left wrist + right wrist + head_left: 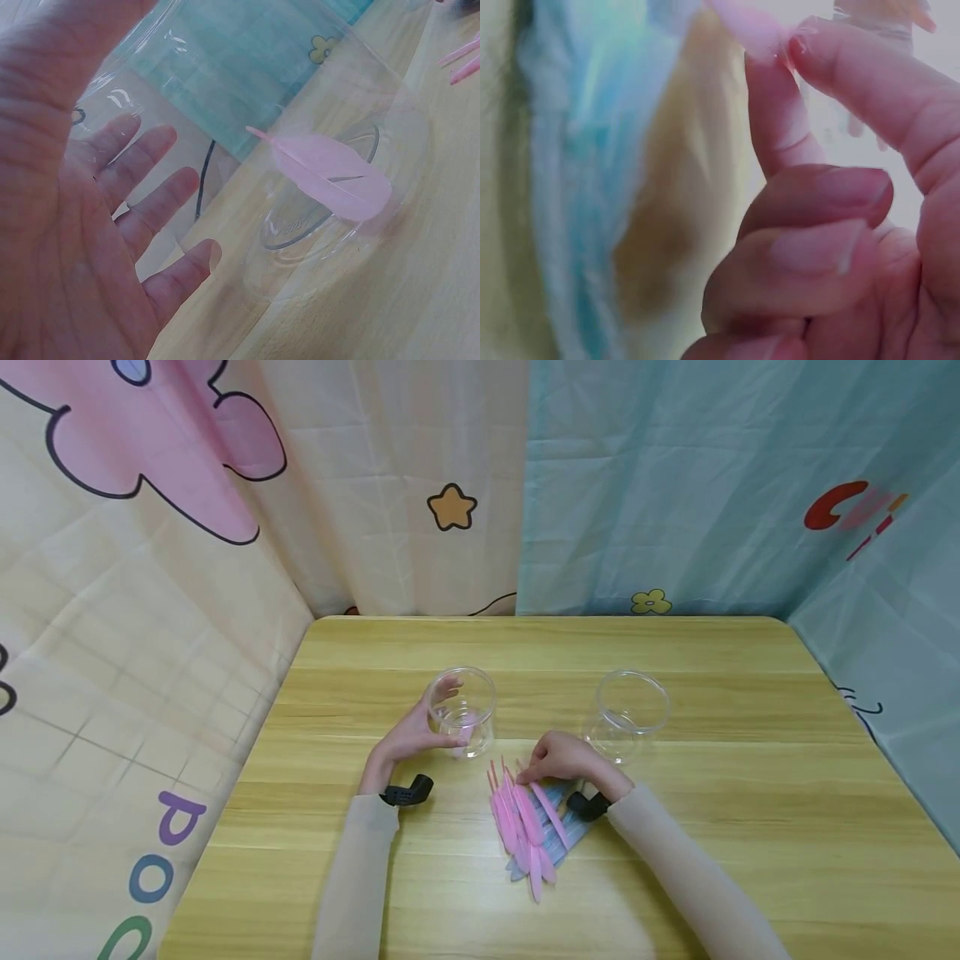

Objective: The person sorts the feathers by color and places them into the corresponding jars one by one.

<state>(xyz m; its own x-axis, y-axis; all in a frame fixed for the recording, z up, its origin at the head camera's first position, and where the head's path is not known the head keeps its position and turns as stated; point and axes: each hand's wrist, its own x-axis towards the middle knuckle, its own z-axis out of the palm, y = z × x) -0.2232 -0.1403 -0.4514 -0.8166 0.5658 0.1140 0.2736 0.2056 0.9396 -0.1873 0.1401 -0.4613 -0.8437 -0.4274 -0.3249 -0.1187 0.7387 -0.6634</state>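
Note:
My left hand [408, 737] holds a clear round cup [483, 727] around its side, thumb in front and fingers behind. Inside that cup lies one pink feather [330, 176], seen through the wall in the left wrist view. Over a small pile, my right hand [564, 755] pinches a pink feather [754, 30] between thumb and index finger, the other fingers curled in. The pile has several pink feathers [527, 814] lying over blue feathers [576, 829]. Close up, a blue feather [589, 195] is blurred in the right wrist view.
A second clear cup [666, 714] stands on the wooden table [750, 760], beyond my right forearm. Printed curtains [637, 485] hang behind the table and along both sides. Each wrist wears a black camera [408, 792].

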